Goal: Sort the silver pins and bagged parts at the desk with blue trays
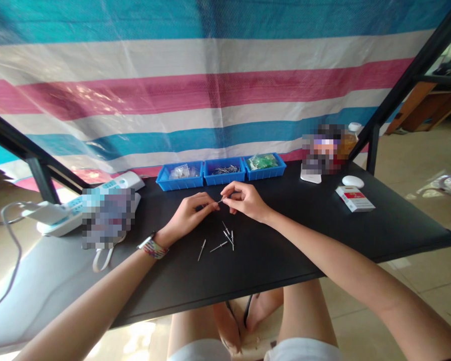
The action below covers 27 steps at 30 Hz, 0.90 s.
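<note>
My left hand [191, 213] and my right hand [244, 198] meet above the middle of the black table [285, 240]. Both pinch the same thin metal pin [221, 201] between fingertips, one hand at each end. A bracelet sits on my left wrist. Several more metal pins [225, 239] lie loose on the table just in front of my hands. Three blue bins stand behind: the left bin [179, 176] holds clear bagged parts, the middle bin [224, 172] holds metal pins, the right bin [265, 166] holds green parts.
A white power strip [75, 205] with a cable lies at the left. A white round object [352, 181] and a red-and-white box [355, 198] sit at the right. A striped tarp hangs behind the table. My knees show under the front edge.
</note>
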Each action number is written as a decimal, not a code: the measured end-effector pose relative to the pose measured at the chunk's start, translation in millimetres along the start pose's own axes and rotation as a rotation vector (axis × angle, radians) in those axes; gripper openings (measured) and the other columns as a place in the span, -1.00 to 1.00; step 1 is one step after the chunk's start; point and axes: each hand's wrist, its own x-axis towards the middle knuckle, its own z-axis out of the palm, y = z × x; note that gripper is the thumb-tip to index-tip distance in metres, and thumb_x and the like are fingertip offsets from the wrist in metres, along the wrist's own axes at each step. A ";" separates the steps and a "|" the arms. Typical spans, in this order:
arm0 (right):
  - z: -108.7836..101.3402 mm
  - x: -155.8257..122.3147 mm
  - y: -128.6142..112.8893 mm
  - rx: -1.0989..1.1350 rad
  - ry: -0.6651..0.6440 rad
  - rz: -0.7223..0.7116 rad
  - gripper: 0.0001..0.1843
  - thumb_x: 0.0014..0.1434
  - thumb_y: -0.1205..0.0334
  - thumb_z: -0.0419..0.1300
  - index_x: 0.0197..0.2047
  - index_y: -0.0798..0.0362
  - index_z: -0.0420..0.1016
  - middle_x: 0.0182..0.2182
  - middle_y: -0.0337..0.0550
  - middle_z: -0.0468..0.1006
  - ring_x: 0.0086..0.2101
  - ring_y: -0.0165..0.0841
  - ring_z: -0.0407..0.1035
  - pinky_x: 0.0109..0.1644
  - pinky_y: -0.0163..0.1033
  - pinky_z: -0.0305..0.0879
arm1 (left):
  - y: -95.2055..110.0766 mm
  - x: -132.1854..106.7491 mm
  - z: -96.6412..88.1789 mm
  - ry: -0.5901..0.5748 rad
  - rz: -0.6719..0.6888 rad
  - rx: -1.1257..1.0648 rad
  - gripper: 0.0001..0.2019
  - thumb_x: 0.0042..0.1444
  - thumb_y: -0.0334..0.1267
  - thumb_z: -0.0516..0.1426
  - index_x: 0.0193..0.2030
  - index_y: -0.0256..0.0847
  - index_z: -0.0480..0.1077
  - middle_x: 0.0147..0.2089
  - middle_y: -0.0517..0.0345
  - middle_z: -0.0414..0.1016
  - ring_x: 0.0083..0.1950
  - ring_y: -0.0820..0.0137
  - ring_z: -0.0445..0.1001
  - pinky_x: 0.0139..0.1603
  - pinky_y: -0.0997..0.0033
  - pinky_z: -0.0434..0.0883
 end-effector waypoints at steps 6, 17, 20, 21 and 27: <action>-0.6 1.0 2.9 -0.018 0.000 0.021 -0.70 0.10 0.05 0.46 -0.27 0.10 0.58 -0.58 -0.28 0.53 -0.57 -0.40 0.46 -0.44 -0.31 0.45 | -0.5 -0.5 1.9 0.015 -0.024 0.010 -0.66 0.45 0.00 0.15 -0.21 -0.17 0.59 -0.20 0.10 0.62 -0.15 0.30 0.57 -0.04 0.34 0.45; 0.1 2.9 5.6 -0.060 0.016 0.008 -0.50 0.14 -0.21 0.43 -0.35 0.11 0.57 -0.49 -0.19 0.60 -0.59 -0.45 0.41 -0.49 -0.33 0.39 | 1.6 -1.1 3.8 0.121 -0.048 0.005 -0.69 0.40 0.03 0.19 -0.19 -0.19 0.51 -0.26 0.13 0.56 -0.23 0.34 0.49 -0.15 0.37 0.43; 0.7 2.1 4.4 -0.034 0.014 0.010 -0.57 0.16 -0.14 0.43 -0.31 0.09 0.57 -0.48 -0.23 0.58 -0.57 -0.44 0.43 -0.47 -0.32 0.40 | -0.3 -0.8 3.1 0.133 -0.027 0.043 -0.67 0.41 0.03 0.17 -0.24 -0.19 0.52 -0.27 0.12 0.56 -0.22 0.32 0.50 -0.13 0.35 0.42; 0.9 1.9 3.5 -0.018 0.015 0.014 -0.60 0.15 -0.10 0.44 -0.30 0.09 0.57 -0.50 -0.25 0.56 -0.57 -0.43 0.44 -0.47 -0.32 0.42 | -1.1 -0.9 2.9 0.134 -0.024 0.054 -0.66 0.42 0.02 0.17 -0.26 -0.19 0.53 -0.26 0.11 0.57 -0.21 0.31 0.51 -0.12 0.35 0.42; 2.3 1.0 -2.3 0.062 0.026 0.015 -0.71 0.05 0.11 0.45 -0.29 0.06 0.48 -0.50 -0.33 0.49 -0.55 -0.43 0.45 -0.45 -0.31 0.44 | -1.0 -0.5 1.9 0.137 -0.041 0.090 -0.58 0.44 0.07 0.13 -0.30 -0.17 0.58 -0.28 0.09 0.58 -0.22 0.31 0.53 -0.13 0.34 0.42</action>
